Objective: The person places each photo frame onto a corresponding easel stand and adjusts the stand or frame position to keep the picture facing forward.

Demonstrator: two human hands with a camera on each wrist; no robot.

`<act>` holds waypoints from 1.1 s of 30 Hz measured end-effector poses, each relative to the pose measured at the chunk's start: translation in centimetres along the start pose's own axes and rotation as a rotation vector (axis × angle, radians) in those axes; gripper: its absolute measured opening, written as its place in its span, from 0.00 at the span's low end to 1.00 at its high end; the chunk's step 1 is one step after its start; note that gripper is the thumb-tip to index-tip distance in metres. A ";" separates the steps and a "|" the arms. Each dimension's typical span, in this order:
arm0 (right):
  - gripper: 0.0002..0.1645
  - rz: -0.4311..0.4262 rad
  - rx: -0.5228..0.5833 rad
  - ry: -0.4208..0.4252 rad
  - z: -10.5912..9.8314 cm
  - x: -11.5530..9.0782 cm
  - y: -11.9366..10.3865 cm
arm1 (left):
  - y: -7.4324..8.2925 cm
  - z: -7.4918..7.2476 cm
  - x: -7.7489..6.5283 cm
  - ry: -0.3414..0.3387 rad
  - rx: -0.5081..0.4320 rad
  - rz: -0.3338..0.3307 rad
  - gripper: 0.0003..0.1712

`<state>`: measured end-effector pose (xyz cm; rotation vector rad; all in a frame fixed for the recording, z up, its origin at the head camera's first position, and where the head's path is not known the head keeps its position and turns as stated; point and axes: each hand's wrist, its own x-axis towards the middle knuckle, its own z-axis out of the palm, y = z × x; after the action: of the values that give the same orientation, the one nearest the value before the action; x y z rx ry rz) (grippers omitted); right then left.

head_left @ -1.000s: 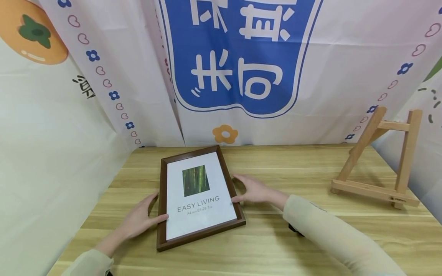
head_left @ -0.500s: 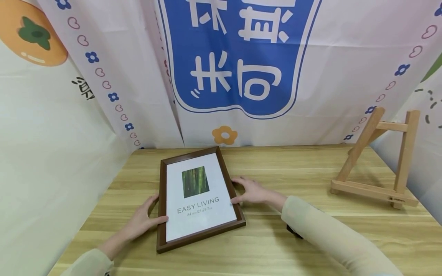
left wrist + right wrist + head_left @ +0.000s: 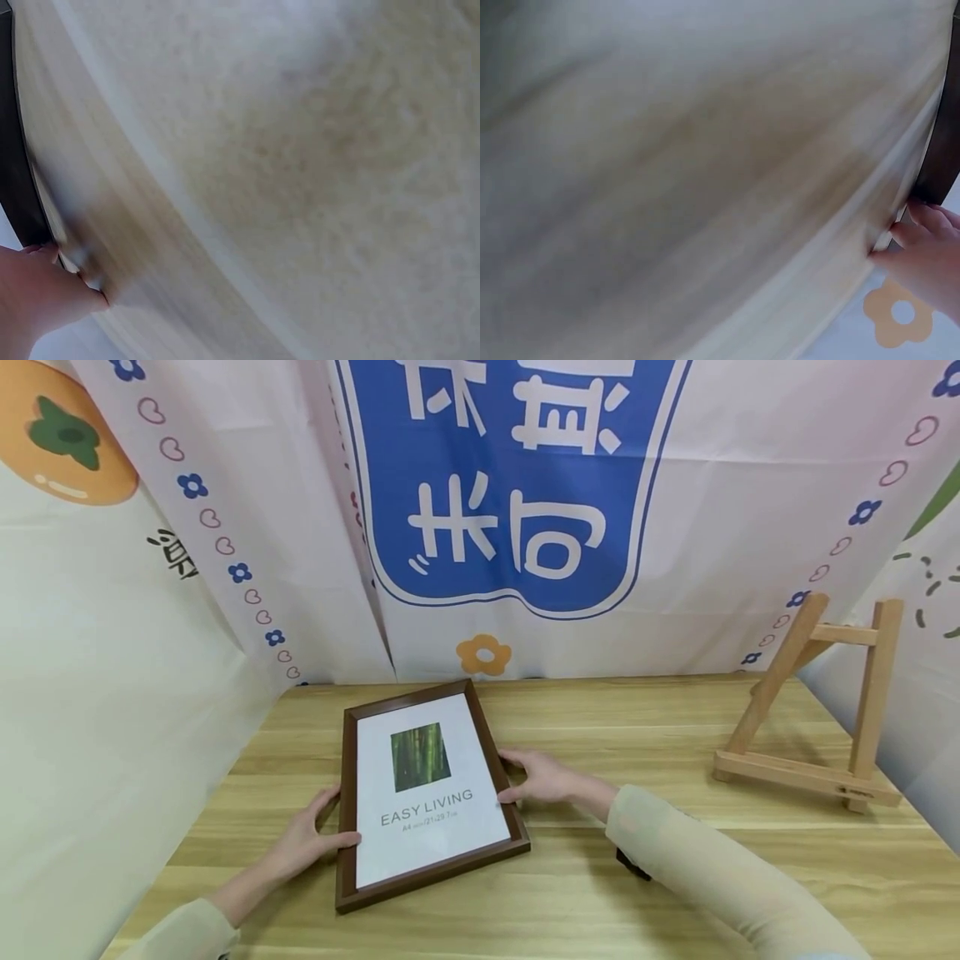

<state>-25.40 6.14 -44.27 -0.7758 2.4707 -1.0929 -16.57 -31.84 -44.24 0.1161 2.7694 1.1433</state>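
Note:
A brown picture frame (image 3: 429, 873) lies face up on the table, turned a little askew. Behind its front shows a white sheet (image 3: 467, 756) printed with a bamboo picture (image 3: 421, 757) and the words "EASY LIVING". On the left side, my left hand (image 3: 303, 843) holds the border, thumb over the front and fingers along the outer edge. My right hand (image 3: 543, 778) grips the opposite side the same way. Both wrist views catch only fingers beside a dark strip of the frame; the fingertips' undersides are hidden.
A wooden tabletop easel (image 3: 802, 774) stands at the right of the wooden table (image 3: 622, 727). White printed cloth (image 3: 712, 568) hangs behind the table and along its sides.
The right hand's fingers have drawn slightly closer to the frame's edge. Everything in the head view has shifted a little to the left together; the frame keeps its place on the table.

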 end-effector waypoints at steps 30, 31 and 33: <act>0.49 -0.019 0.500 0.184 -1.1 -2.1 -1.8 | 4.3 1.6 -0.6 0.248 -0.438 0.008 0.54; 0.48 -0.021 0.497 0.197 -1.3 -2.4 -1.9 | 4.7 1.6 -0.7 0.261 -0.444 0.018 0.54; 0.48 -0.034 0.494 0.229 -1.6 -2.9 -2.1 | 5.6 1.8 -1.0 0.290 -0.444 0.037 0.54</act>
<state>-23.16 7.66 -41.40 -0.5645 2.2069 -1.7955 -15.23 -26.79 -41.46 -0.0530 2.6656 1.8829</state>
